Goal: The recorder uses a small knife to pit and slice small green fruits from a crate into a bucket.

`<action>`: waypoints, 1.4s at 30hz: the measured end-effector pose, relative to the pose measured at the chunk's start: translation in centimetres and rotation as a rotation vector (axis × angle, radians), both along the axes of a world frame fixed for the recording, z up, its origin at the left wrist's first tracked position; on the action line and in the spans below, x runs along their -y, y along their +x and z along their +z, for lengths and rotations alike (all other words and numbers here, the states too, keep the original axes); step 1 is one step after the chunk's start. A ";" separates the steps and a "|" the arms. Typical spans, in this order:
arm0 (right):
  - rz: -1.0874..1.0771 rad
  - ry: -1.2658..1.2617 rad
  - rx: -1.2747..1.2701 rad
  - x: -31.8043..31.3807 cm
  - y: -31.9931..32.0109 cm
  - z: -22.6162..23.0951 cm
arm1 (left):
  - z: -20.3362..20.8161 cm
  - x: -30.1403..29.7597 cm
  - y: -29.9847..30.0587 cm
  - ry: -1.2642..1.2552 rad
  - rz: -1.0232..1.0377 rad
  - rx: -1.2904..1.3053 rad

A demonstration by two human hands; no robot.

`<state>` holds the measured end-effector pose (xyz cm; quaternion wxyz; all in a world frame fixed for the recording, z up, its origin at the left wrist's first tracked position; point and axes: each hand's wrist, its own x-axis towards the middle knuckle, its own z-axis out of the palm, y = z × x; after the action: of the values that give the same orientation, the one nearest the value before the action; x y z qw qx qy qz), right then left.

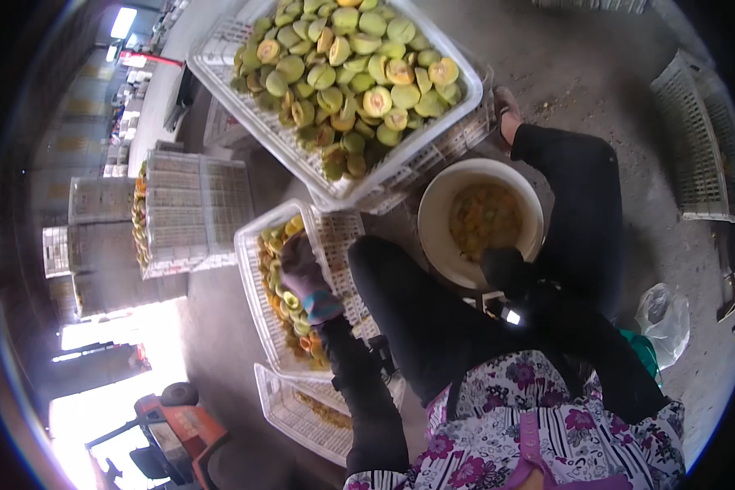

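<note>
My left hand (304, 268), in a greyish glove with a blue-and-pink cuff, reaches over a white slatted crate (245, 245) of halved fruit (292, 304). The halves look like peaches, green outside and yellow-orange inside. That hand is blurred, and its fingers cannot be made out. My right hand (505, 268), in a dark glove, is at the near rim of a round white bucket (433, 245) between my legs. Yellow-orange fruit pieces (483, 216) lie inside the bucket. Dark glove and shadow hide the right fingers.
A large white crate (318, 184) heaped with green fruit halves stands ahead, on another crate. Stacked crates (196, 208) are at left, and a lower crate (282, 408) sits nearer. An orange vehicle (184, 433) stands lower left. At right are a crate (698, 139) and a clear plastic bag (663, 322).
</note>
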<state>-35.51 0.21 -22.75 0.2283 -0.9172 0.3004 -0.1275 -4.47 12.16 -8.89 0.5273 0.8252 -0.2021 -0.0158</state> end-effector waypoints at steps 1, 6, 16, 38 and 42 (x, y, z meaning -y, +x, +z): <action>0.064 0.075 -0.054 0.2 0.5 0.5 | -0.5 2.7 0.0 -0.125 -0.107 -0.078; -0.060 0.058 0.043 0.9 -0.3 1.8 | 0.4 19.3 -3.0 0.271 -0.297 0.274; -0.211 0.263 0.061 1.3 0.3 3.9 | -1.5 27.6 -0.5 1.190 -0.506 0.547; -0.219 0.263 0.148 0.5 2.5 10.7 | -3.4 9.0 -14.9 -0.609 -0.311 -1.164; -0.177 0.181 0.091 0.5 2.3 10.3 | -3.1 9.1 -15.4 -0.546 -0.319 -1.064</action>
<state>-33.23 -0.25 -12.45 0.3116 -0.8559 0.3799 -0.1612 -19.82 3.05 -11.97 0.7391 0.4989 -0.0290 -0.4517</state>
